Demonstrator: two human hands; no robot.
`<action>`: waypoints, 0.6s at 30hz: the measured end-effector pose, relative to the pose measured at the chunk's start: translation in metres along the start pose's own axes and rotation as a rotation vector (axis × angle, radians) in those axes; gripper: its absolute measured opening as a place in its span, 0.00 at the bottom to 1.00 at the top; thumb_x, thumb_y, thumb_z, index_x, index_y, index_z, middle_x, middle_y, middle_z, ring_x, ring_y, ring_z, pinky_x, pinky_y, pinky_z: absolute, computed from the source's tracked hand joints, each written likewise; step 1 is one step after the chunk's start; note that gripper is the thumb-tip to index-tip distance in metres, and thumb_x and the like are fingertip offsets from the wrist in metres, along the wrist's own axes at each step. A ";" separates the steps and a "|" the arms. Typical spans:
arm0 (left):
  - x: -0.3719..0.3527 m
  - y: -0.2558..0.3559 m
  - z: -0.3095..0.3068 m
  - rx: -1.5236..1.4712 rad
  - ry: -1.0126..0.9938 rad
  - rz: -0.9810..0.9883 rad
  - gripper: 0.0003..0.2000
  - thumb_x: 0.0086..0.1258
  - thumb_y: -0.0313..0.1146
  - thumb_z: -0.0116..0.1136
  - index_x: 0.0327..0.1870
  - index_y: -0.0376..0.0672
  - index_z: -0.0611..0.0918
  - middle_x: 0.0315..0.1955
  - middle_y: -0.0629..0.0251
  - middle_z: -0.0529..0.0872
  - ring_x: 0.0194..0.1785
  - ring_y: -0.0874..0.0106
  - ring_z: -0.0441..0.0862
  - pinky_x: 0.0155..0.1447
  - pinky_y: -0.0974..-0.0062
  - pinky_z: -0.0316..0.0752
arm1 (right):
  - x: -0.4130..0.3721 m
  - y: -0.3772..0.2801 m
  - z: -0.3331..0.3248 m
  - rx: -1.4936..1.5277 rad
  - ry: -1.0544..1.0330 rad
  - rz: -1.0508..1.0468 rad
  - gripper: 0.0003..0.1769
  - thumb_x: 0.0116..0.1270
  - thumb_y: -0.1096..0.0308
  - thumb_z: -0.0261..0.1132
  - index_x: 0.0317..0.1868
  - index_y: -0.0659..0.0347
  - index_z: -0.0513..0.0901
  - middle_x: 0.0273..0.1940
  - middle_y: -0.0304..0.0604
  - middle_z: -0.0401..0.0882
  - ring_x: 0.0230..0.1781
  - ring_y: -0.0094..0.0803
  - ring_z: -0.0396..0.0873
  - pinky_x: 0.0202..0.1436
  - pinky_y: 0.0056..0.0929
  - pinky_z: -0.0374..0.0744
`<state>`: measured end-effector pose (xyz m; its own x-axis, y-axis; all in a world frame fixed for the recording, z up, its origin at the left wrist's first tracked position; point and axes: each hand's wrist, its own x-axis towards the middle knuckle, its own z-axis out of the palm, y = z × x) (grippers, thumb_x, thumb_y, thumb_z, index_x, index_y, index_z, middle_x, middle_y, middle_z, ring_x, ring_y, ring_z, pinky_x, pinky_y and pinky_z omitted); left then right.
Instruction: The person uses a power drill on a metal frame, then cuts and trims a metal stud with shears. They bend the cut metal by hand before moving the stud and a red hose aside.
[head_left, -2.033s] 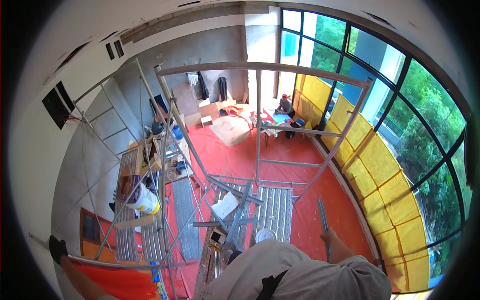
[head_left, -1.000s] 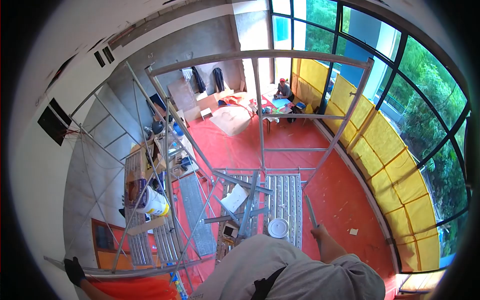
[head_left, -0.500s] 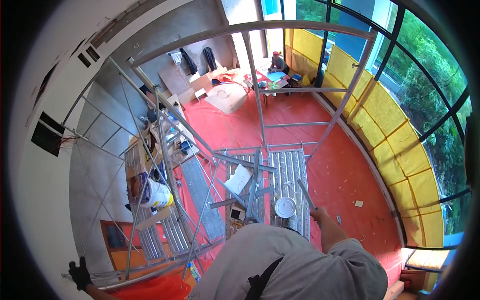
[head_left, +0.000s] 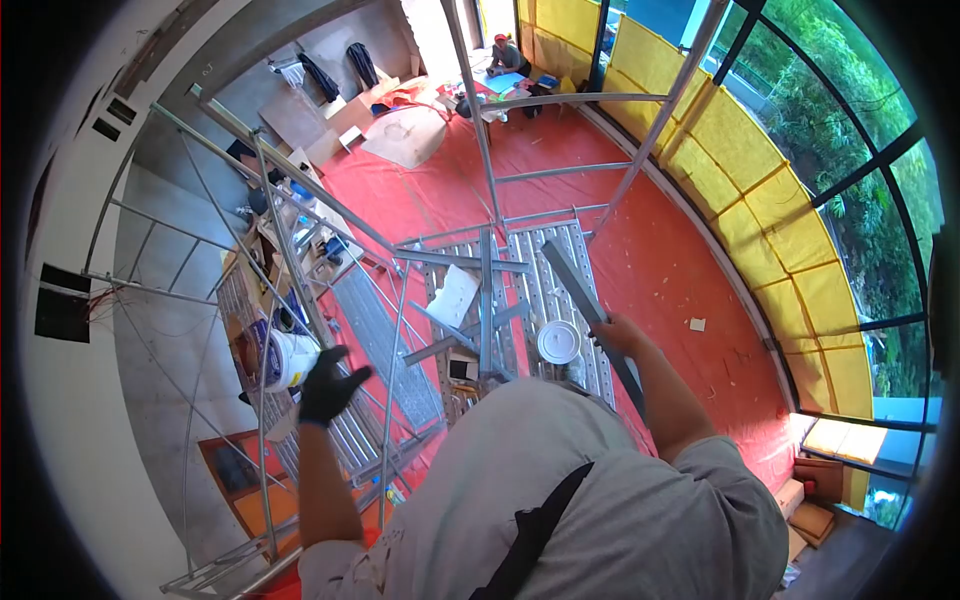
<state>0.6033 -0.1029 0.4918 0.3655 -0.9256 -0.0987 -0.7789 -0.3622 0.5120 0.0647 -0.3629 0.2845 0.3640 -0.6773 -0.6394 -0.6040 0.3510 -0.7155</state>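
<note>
My right hand (head_left: 620, 335), bare, grips a long grey metal strip (head_left: 572, 280) slanting over the right side of the scaffold platform (head_left: 545, 235). My left hand (head_left: 332, 386), in a dark glove, is raised at the left with thumb and fingers apart and nothing in it. Just beyond that glove is a white bucket (head_left: 290, 360) with a blue and yellow label. A round white lid or tub (head_left: 558, 342) sits on the platform beside the strip. Left of it, several metal strips (head_left: 487, 300) lie crossed near a torn white sheet (head_left: 455, 297).
Scaffold tubes (head_left: 470, 110) rise in front and at the left. Far below, a person (head_left: 505, 57) in a red cap sits by a table on the red-covered floor (head_left: 660, 290). Yellow panels (head_left: 745, 200) line the curved windows. A lower plank (head_left: 385, 340) is left of the platform.
My left hand has come from the lower left, in towards the bucket. The strip in my right hand is raised and reaches farther over the platform. The view has shifted.
</note>
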 end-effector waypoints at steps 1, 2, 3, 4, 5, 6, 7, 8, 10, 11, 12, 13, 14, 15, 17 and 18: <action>0.010 0.014 0.027 -0.001 -0.071 0.067 0.33 0.58 0.54 0.78 0.58 0.38 0.82 0.55 0.53 0.85 0.60 0.56 0.83 0.66 0.62 0.77 | -0.004 -0.016 0.001 -0.008 0.005 -0.036 0.22 0.72 0.55 0.65 0.55 0.65 0.84 0.41 0.44 0.89 0.38 0.31 0.86 0.45 0.37 0.83; 0.017 0.023 0.054 -0.026 -0.132 0.094 0.33 0.59 0.55 0.78 0.58 0.38 0.83 0.55 0.53 0.85 0.60 0.56 0.83 0.66 0.62 0.77 | -0.009 -0.029 0.002 -0.015 0.013 -0.072 0.23 0.72 0.54 0.66 0.55 0.66 0.84 0.41 0.44 0.88 0.38 0.31 0.85 0.45 0.36 0.83; 0.020 0.049 0.065 -0.062 -0.229 0.114 0.34 0.60 0.56 0.77 0.59 0.38 0.82 0.56 0.52 0.85 0.61 0.56 0.83 0.66 0.62 0.77 | -0.014 -0.043 0.004 -0.020 0.022 -0.110 0.24 0.73 0.53 0.66 0.56 0.67 0.84 0.41 0.43 0.88 0.38 0.30 0.85 0.46 0.35 0.82; 0.023 0.054 0.084 -0.075 -0.271 0.212 0.35 0.60 0.57 0.76 0.60 0.38 0.82 0.56 0.51 0.85 0.61 0.56 0.83 0.66 0.62 0.77 | -0.024 -0.061 0.009 -0.028 0.053 -0.127 0.25 0.72 0.54 0.67 0.57 0.67 0.83 0.43 0.46 0.88 0.42 0.34 0.85 0.49 0.38 0.82; 0.026 0.078 0.081 -0.087 -0.357 0.287 0.33 0.61 0.54 0.76 0.60 0.37 0.83 0.56 0.51 0.85 0.59 0.55 0.84 0.64 0.63 0.79 | -0.035 -0.081 0.013 -0.034 0.089 -0.146 0.26 0.71 0.54 0.68 0.58 0.68 0.82 0.46 0.49 0.88 0.46 0.38 0.85 0.53 0.40 0.81; 0.027 0.081 0.091 -0.114 -0.394 0.266 0.33 0.62 0.54 0.76 0.60 0.36 0.82 0.56 0.50 0.85 0.59 0.55 0.84 0.64 0.63 0.79 | -0.041 -0.092 0.017 -0.041 0.128 -0.161 0.27 0.70 0.55 0.70 0.59 0.69 0.81 0.48 0.52 0.87 0.51 0.42 0.85 0.56 0.43 0.80; 0.028 0.083 0.101 -0.143 -0.435 0.242 0.32 0.63 0.53 0.75 0.59 0.36 0.82 0.56 0.49 0.85 0.58 0.56 0.84 0.63 0.62 0.79 | -0.043 -0.096 0.022 -0.150 0.282 -0.278 0.27 0.70 0.57 0.69 0.61 0.67 0.80 0.51 0.53 0.86 0.54 0.46 0.83 0.58 0.44 0.78; 0.031 0.091 0.103 -0.161 -0.466 0.268 0.33 0.63 0.53 0.75 0.60 0.35 0.82 0.56 0.49 0.85 0.58 0.56 0.85 0.63 0.62 0.79 | -0.045 -0.098 0.029 -0.262 0.431 -0.393 0.27 0.69 0.60 0.69 0.64 0.66 0.78 0.54 0.54 0.84 0.56 0.49 0.81 0.60 0.46 0.77; 0.033 0.100 0.098 -0.188 -0.510 0.292 0.33 0.64 0.53 0.74 0.61 0.35 0.81 0.56 0.49 0.85 0.58 0.57 0.85 0.63 0.62 0.79 | -0.048 -0.104 0.041 -0.406 0.617 -0.548 0.30 0.67 0.64 0.69 0.68 0.63 0.75 0.57 0.57 0.81 0.59 0.55 0.78 0.62 0.48 0.75; 0.031 0.096 0.100 -0.221 -0.488 0.259 0.33 0.65 0.54 0.73 0.61 0.35 0.81 0.55 0.49 0.85 0.58 0.57 0.85 0.63 0.62 0.79 | -0.054 -0.113 0.044 -0.432 0.658 -0.593 0.32 0.66 0.66 0.69 0.70 0.62 0.73 0.57 0.58 0.80 0.59 0.57 0.77 0.62 0.49 0.75; 0.032 0.088 0.109 -0.254 -0.467 0.231 0.33 0.65 0.54 0.73 0.61 0.35 0.81 0.55 0.49 0.85 0.58 0.58 0.85 0.63 0.63 0.79 | -0.060 -0.123 0.048 -0.456 0.704 -0.636 0.35 0.64 0.68 0.70 0.72 0.60 0.71 0.58 0.59 0.79 0.59 0.59 0.76 0.62 0.51 0.75; 0.035 0.082 0.114 -0.293 -0.448 0.210 0.34 0.65 0.54 0.73 0.62 0.34 0.80 0.54 0.50 0.86 0.58 0.59 0.85 0.63 0.63 0.78 | -0.065 -0.133 0.053 -0.499 0.737 -0.660 0.36 0.62 0.69 0.70 0.72 0.60 0.71 0.57 0.58 0.79 0.58 0.58 0.76 0.61 0.51 0.75; 0.041 0.083 0.112 -0.347 -0.540 0.144 0.36 0.65 0.56 0.71 0.65 0.35 0.79 0.60 0.48 0.84 0.62 0.57 0.83 0.66 0.62 0.77 | -0.073 -0.141 0.057 -0.546 0.773 -0.678 0.38 0.61 0.69 0.70 0.73 0.59 0.70 0.55 0.58 0.78 0.57 0.57 0.77 0.60 0.52 0.75; 0.044 0.086 0.111 -0.400 -0.529 0.122 0.37 0.66 0.56 0.71 0.66 0.34 0.78 0.59 0.48 0.84 0.62 0.58 0.83 0.66 0.63 0.77 | -0.080 -0.146 0.059 -0.598 0.810 -0.691 0.39 0.59 0.70 0.70 0.73 0.58 0.69 0.54 0.57 0.78 0.55 0.56 0.77 0.59 0.52 0.75; 0.041 0.099 0.102 -0.514 -0.511 0.076 0.38 0.66 0.56 0.71 0.68 0.34 0.76 0.59 0.48 0.84 0.63 0.61 0.83 0.65 0.65 0.77 | -0.086 -0.156 0.067 -0.629 0.784 -0.650 0.42 0.57 0.70 0.72 0.74 0.57 0.68 0.52 0.56 0.77 0.54 0.55 0.76 0.58 0.52 0.75; 0.041 0.101 0.102 -0.587 -0.500 0.069 0.38 0.67 0.55 0.71 0.69 0.34 0.75 0.59 0.48 0.84 0.62 0.61 0.83 0.65 0.65 0.77 | -0.088 -0.159 0.072 -0.645 0.766 -0.631 0.44 0.56 0.70 0.72 0.75 0.56 0.67 0.51 0.55 0.77 0.53 0.54 0.76 0.57 0.52 0.75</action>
<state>0.4871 -0.1886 0.4527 -0.0563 -0.9344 -0.3516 -0.3426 -0.3127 0.8859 0.1799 -0.3126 0.4341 0.3388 -0.9018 0.2683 -0.7958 -0.4268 -0.4297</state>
